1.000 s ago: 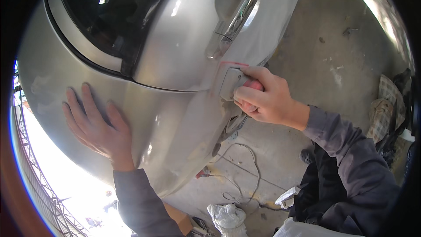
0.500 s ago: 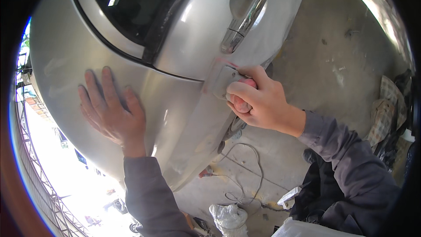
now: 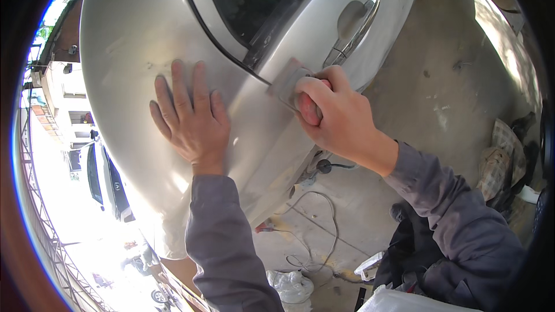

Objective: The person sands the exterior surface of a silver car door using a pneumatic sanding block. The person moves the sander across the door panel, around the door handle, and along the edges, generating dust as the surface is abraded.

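We list, nearest first: right hand [image 3: 342, 114], fingers wrapped around the red grip [image 3: 309, 110] of a grey flat-faced tool [image 3: 287, 88], set against the silver car body [image 3: 130, 81] by the panel seam [image 3: 209, 33], near the chrome door handle [image 3: 366, 18]. Left hand [image 3: 198, 118], palm down, fingers spread on the same body; finish dull and cloudy in patches. Beyond, we note stained grey floor [image 3: 428, 133], looped cord [image 3: 334, 219], bunched plaid cloth [image 3: 494, 164]; farthest, a parked car [image 3: 114, 182] in glare.

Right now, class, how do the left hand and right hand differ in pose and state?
The left hand lies spread on the silver car body; the right hand curls around a red-handled tool. The left hand is empty; the right hand holds that tool at the car body. Both are bare, emerging from grey sleeves.
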`<control>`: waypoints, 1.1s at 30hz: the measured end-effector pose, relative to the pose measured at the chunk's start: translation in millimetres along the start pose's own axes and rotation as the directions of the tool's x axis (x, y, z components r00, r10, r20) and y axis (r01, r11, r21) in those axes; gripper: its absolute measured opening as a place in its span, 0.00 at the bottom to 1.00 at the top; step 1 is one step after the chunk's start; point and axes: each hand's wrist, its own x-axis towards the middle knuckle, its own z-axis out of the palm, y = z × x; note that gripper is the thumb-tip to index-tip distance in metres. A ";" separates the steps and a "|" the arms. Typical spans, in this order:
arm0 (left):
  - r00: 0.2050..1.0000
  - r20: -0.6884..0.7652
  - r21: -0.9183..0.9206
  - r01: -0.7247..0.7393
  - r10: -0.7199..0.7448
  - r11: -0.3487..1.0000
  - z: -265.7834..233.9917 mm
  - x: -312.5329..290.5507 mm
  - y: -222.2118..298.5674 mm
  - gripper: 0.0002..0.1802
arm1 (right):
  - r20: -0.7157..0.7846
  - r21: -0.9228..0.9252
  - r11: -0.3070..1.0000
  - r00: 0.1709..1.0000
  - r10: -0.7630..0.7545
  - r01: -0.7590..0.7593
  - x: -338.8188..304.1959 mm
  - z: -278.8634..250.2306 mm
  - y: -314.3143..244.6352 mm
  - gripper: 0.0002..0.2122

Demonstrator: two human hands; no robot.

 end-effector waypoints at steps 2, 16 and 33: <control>1.000 0.010 -0.004 0.004 -0.004 1.000 -1.5 -1.0 -0.4 0.32 | -0.003 -0.002 1.000 1.000 0.011 -0.011 3.7 -0.8 -8.4 0.22; 0.999 0.029 -0.009 0.012 -0.012 1.000 -2.7 -0.7 -3.7 0.32 | 0.006 -0.075 0.997 0.999 -0.033 0.033 30.8 -3.9 -32.7 0.23; 1.000 0.005 0.028 0.014 -0.014 1.000 -0.6 -0.3 1.2 0.30 | -0.119 0.003 0.999 0.992 -0.046 0.047 -16.3 7.3 26.5 0.21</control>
